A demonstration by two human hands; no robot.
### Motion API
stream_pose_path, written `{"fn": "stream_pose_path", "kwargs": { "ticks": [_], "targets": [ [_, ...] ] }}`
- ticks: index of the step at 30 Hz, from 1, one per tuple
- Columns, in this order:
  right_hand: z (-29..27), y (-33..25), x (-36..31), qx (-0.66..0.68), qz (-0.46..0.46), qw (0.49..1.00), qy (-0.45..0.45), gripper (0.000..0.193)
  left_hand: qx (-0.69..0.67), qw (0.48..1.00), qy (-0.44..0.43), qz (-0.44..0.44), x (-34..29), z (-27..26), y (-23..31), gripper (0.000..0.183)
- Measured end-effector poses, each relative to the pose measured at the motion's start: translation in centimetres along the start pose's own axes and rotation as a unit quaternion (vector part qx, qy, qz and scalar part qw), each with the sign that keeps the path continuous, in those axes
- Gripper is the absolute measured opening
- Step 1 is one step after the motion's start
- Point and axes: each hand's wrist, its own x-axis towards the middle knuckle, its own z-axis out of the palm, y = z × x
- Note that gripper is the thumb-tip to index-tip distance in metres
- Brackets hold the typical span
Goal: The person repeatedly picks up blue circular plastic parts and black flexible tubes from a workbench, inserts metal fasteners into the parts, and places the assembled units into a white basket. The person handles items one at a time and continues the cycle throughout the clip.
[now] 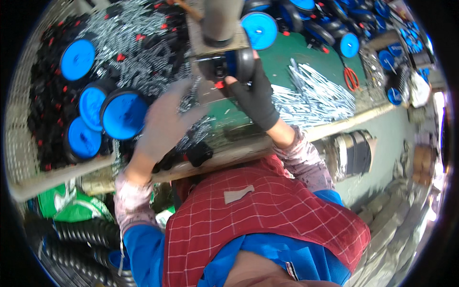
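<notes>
Under a grey metal press head point(222, 24) sits a wheel point(245, 64) with a black tyre and a blue hub, beside a black bracket part point(215, 66) with a red tip. My right hand point(256, 95), in a black fingerless glove, grips this wheel from its right side, thumb toward me and fingers behind. My left hand point(165, 117) is blurred by motion over the front edge of the bench, left of the press. Its thumb stands apart from the fingers, and nothing shows in it. Close to its left lie several blue-hubbed wheels point(124, 115).
A pale crate point(21, 167) at left holds black parts with red tips, metal pins point(143, 62) and wheels. On the green bench top point(287, 52) lie long metal rods point(315, 93), red-handled scissors point(351, 79) and piled wheels. Stacked black tyres point(81, 234) stand below left; boxes point(354, 153) below right.
</notes>
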Motion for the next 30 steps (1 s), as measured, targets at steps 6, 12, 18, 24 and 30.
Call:
{"fn": "stream_pose_path", "kwargs": {
  "ticks": [6, 12, 18, 24, 30],
  "targets": [
    [-8.8, 5.3, 8.3, -0.133, 0.129, 0.959, -0.216, 0.042, 0.441, 0.887, 0.117, 0.067, -3.4, -8.7, -4.2, 0.075],
    [-19.8, 11.6, 15.0, 0.464, 0.155, 0.871, 0.038, 0.033, 0.514, 0.856, 0.022, -0.049, -1.3, -10.5, -6.0, 0.078],
    [-19.2, 15.9, 3.9, -0.417, 0.135, 0.863, -0.252, 0.024, 0.029, 0.986, 0.154, -0.060, -2.9, -6.9, -3.8, 0.033],
    [-14.8, 11.5, 1.8, -0.189, 0.057, 0.972, -0.124, 0.025, -0.383, 0.899, 0.136, -0.165, -2.6, 0.8, -2.7, 0.043],
    [-6.9, -0.6, 1.3, -0.083, -0.199, 0.952, -0.220, 0.019, -0.400, 0.902, 0.067, -0.148, -2.9, 2.7, -0.3, 0.045]
  ]
}}
